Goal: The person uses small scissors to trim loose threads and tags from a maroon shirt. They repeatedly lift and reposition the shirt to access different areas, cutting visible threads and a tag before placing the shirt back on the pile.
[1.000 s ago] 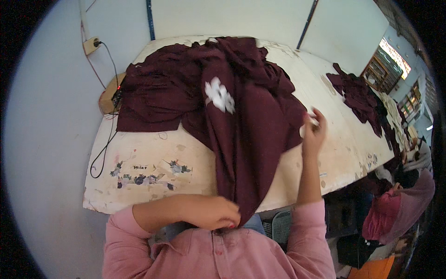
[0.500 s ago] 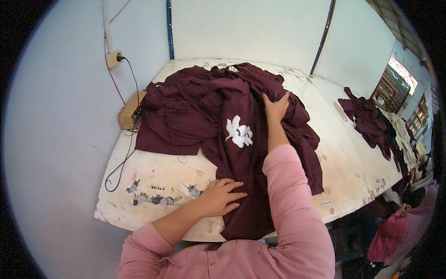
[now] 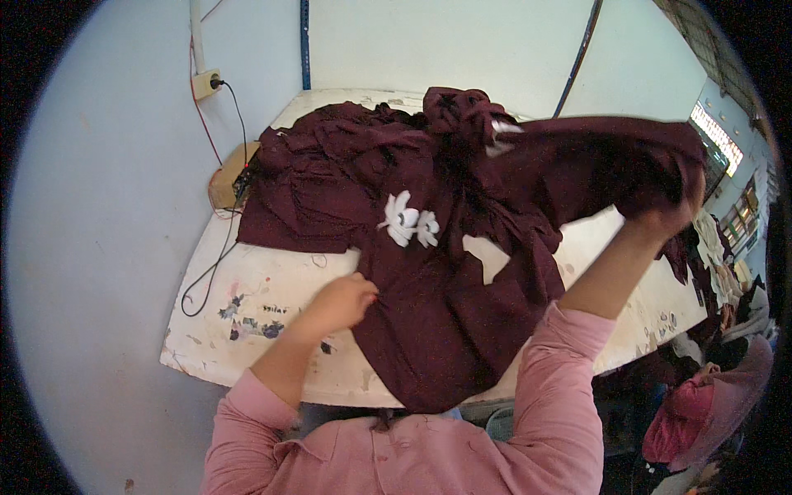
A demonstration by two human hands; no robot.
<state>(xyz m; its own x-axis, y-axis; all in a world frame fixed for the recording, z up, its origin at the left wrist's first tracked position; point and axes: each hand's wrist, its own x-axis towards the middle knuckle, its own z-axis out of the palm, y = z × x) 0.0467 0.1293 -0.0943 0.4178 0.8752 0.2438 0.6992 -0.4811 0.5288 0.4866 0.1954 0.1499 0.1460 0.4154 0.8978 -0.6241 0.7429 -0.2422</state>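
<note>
A dark maroon garment [image 3: 445, 330] with white flower designs lies bunched and spread over the table; its near end hangs at the table's front edge. My left hand [image 3: 348, 299] is closed at the garment's left edge, fingers pinched on the cloth. Far to the right, my right hand [image 3: 672, 216] grips a raised part of the same garment, stretching it across from the heap. Folds of cloth partly hide the right fingers, and that part is blurred. More maroon cloth [image 3: 305, 190] lies in folds at the back left; I cannot tell whether it is a separate piece.
The pale, stained table [image 3: 198, 346] meets white panels at the back. At its left edge stands a brown box [image 3: 239, 169] with wires, its black cable [image 3: 216, 280] looping over the tabletop. Light cloth [image 3: 711, 239] lies at far right. Another person [image 3: 685, 412] is lower right.
My right hand has swung from the garment's middle out to the right, lifting cloth with it. My left hand has gone from lying flat to pinching the left edge, slightly further left.
</note>
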